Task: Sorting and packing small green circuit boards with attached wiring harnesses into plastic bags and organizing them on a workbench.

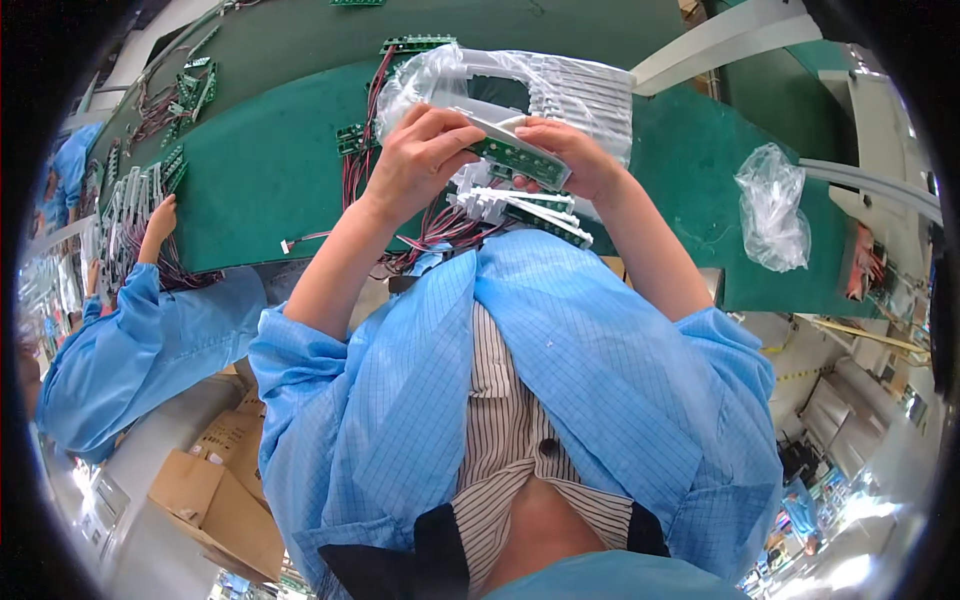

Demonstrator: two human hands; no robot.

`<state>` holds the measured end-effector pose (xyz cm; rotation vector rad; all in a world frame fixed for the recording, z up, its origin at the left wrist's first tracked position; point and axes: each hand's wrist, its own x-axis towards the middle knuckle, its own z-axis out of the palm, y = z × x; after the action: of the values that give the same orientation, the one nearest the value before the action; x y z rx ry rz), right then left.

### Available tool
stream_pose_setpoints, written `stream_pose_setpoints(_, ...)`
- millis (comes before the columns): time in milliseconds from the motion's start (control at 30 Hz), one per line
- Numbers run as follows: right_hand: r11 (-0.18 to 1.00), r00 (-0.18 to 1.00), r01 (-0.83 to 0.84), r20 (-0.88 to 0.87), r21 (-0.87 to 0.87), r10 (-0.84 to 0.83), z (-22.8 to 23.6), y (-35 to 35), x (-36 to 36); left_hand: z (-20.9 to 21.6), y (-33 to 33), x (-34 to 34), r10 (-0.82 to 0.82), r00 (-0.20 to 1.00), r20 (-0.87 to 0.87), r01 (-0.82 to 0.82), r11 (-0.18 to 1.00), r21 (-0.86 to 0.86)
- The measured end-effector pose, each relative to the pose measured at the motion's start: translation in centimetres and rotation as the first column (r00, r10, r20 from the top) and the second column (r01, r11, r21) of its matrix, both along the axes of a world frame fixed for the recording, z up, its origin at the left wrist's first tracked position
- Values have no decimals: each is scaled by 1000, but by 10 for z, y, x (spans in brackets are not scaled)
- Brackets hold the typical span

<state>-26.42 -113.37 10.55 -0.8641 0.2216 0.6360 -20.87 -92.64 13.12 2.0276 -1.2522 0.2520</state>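
Green over the widest stretch: a table (270, 140) beneath all the work. Next in size, toward the far side, a clear bag of white parts (585, 95), well stocked, so apparently plenty left to use. Well apart on the right, a crumpled clear bag (775, 205), probably emptied. Close to the body, a loose heap of white strips and boards (550, 212); cannot tell whether finished or waiting. Beside that, a tangle of dark and red wires (440, 232).

Raised over the table, left hand (425, 155) with fingers clamped on one end of a circuit board (520, 158); right hand (580, 160) with fingers closed around the other end. Along the board's upper edge, a pale piece (512, 124), seating unclear. Judging by that, partway through this unit, not yet set down. Smallest, near the table's front edge, a white plug (287, 246) on a wire.
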Motion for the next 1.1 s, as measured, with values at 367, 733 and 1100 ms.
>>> stream_pose_setpoints(367, 985, 997, -51, 40, -165, 58, -4, 8, -5, 11, 5, -19, 22, 995, 100, -30, 996, 86)
stream_pose_setpoints(733, 986, 995, -71, 53, -151, 80, 6, 17, -1, 5, 12, -13, 56, 998, -2, -56, 996, 67)
stream_pose_setpoints(1100, 970, 996, -31, 72, -241, 50, 12, 19, -3, -10, 5, -3, 30, 995, -95, -35, 998, -47)
